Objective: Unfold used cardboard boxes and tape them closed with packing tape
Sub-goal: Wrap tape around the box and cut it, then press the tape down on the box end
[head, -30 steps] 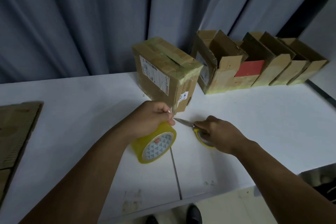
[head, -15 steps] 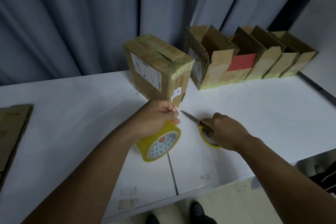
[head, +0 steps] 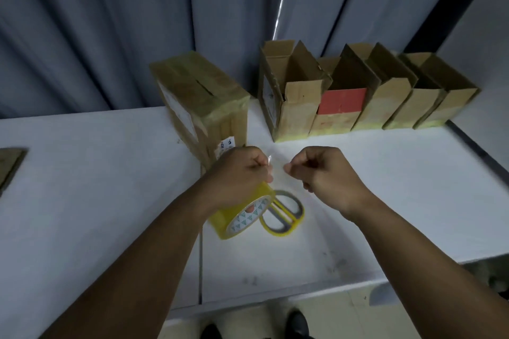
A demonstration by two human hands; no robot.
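Note:
My left hand grips a yellow roll of packing tape, tilted just above the white table. My right hand is curled close to the right of it and pinches the clear free end of the tape, a short strip stretched between the two hands. Yellow-handled scissors lie flat on the table under the hands, partly hidden by the roll. A taped-shut cardboard box stands just behind my left hand.
A row of several open-topped cardboard boxes stands along the back right against a grey curtain, one with a red panel. Flattened cardboard lies at the table's left edge. The table's front edge is near my body.
My right hand has let go of the scissors, which now lie on the table, and has risen to the tape end beside my left hand. The roll stays in my left hand.

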